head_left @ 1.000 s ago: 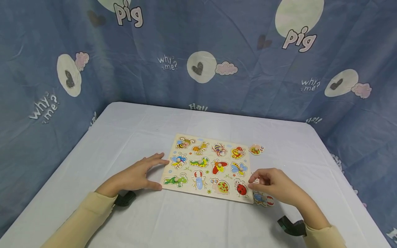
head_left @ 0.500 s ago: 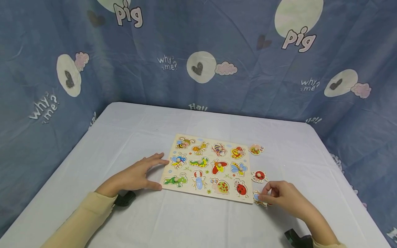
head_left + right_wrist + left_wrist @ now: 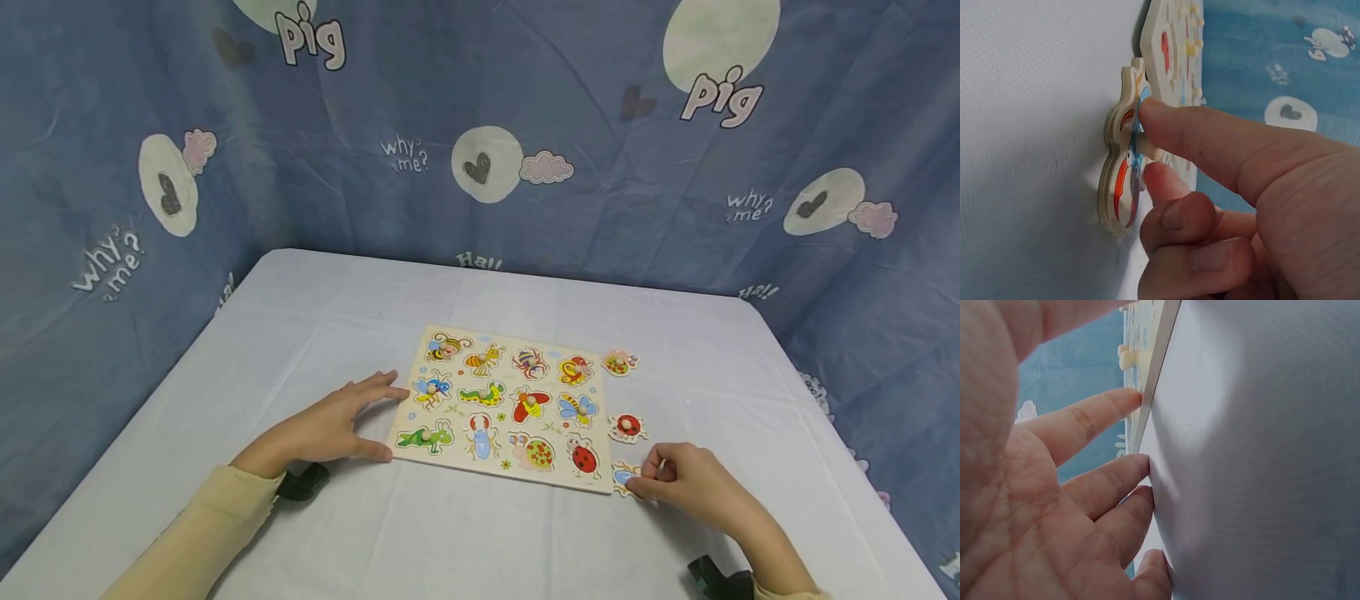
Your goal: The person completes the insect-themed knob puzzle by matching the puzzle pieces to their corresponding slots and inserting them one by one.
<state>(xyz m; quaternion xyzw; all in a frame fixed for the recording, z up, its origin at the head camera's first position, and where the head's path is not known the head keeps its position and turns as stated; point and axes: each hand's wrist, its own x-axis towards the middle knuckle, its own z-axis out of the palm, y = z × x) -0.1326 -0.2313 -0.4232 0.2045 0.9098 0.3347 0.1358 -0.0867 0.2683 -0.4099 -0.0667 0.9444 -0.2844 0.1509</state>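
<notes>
My left hand (image 3: 330, 427) lies at the left edge of a wooden peg puzzle board (image 3: 450, 460), fingers spread, with a fingertip and the thumb at its side. Off the board's lower right corner, a blue stag beetle puzzle piece (image 3: 622, 477) rests at table level. My right hand (image 3: 697, 483) pinches its small knob (image 3: 1142, 145) between thumb and index finger, covering part of the piece in the head view. In the right wrist view the beetle's red pincers show below the fingers. On the board, the beetle, snail and ladybird pictures carry no knobs.
A ladybird piece (image 3: 627, 427) and a snail piece (image 3: 619, 362) lie along the board's right side. Several knobbed insect pieces sit in the board. A white cloth covers the table (image 3: 465, 542); a blue printed curtain (image 3: 337, 200) hangs behind.
My right hand has moved from over the ladybird piece, down and right, to the beetle piece, taking its knob. The ladybird piece is now uncovered. My left hand keeps its place.
</notes>
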